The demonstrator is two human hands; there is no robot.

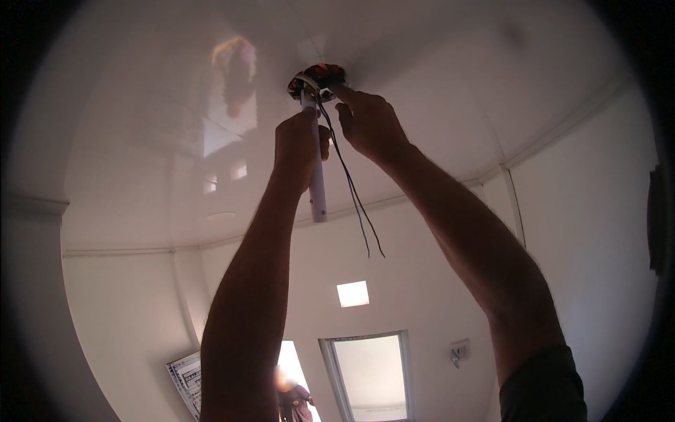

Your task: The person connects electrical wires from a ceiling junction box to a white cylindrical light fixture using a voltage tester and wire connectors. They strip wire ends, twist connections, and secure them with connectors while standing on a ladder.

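Overhead, my left hand [297, 144] is wrapped round a slim white pipe [318, 198] that hangs down from a round opening [325, 70] in the ceiling. Small holes show near the pipe's lower end. My right hand [373, 121] reaches up to the right rim of the opening, its index finger stretched into it and the thumb held apart below. Shadow hides that fingertip and whatever it touches. Two thin dark wires [349, 178] dangle from the opening between my hands, their ends loose. Inside the opening, reddish and dark parts are too small to make out.
A glossy pale ceiling [436, 105] spreads around the opening. Lower down are a small square window [352, 294], a framed pane or doorway [373, 373] and a wall socket [459, 349]. A person in dark clothes [295, 404] stands by a bright opening.
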